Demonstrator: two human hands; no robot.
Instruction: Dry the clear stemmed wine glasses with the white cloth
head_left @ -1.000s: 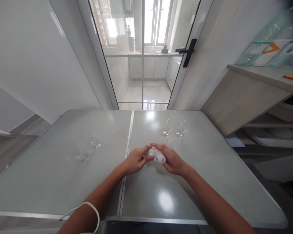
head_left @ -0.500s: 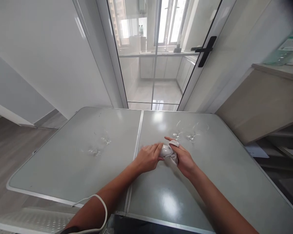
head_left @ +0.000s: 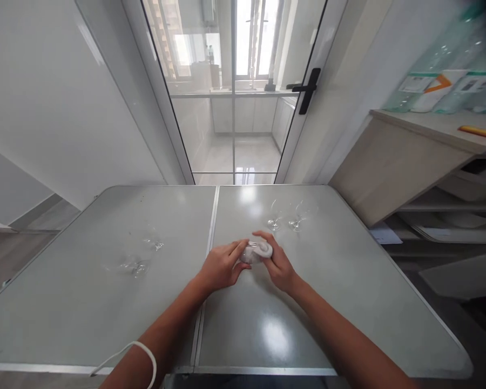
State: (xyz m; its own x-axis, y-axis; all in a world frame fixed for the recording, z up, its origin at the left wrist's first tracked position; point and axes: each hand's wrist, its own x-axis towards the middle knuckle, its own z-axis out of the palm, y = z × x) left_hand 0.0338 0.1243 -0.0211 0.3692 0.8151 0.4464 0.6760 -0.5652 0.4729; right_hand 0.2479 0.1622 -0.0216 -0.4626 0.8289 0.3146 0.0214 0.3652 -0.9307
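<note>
Near the table's middle seam, my left hand point(head_left: 223, 266) is closed around a clear wine glass point(head_left: 249, 254), whose bowl points right. My right hand point(head_left: 280, 266) grips a whitish cloth point(head_left: 264, 249) at the mouth of the glass, and part of the cloth shows through the bowl. My left fingers hide the stem and foot. Just beyond my right hand stand two clear stemmed glasses, one on the left point(head_left: 274, 222) and one on the right point(head_left: 295, 222). Farther left on the table are two more, a nearer glass point(head_left: 136, 266) and a farther glass point(head_left: 155, 243).
The grey folding table point(head_left: 319, 302) has a metal rim and a centre seam. A glass door point(head_left: 234, 135) with a black handle point(head_left: 309, 91) stands behind it. At the right is a wooden shelf unit point(head_left: 413, 162) with plastic bottles point(head_left: 441, 89) on top. A white cord point(head_left: 146, 348) loops over my left forearm.
The view has swung to the right, showing more of the shelf. My right hand has turned around the glass mouth, and the cloth looks more bunched into the bowl.
</note>
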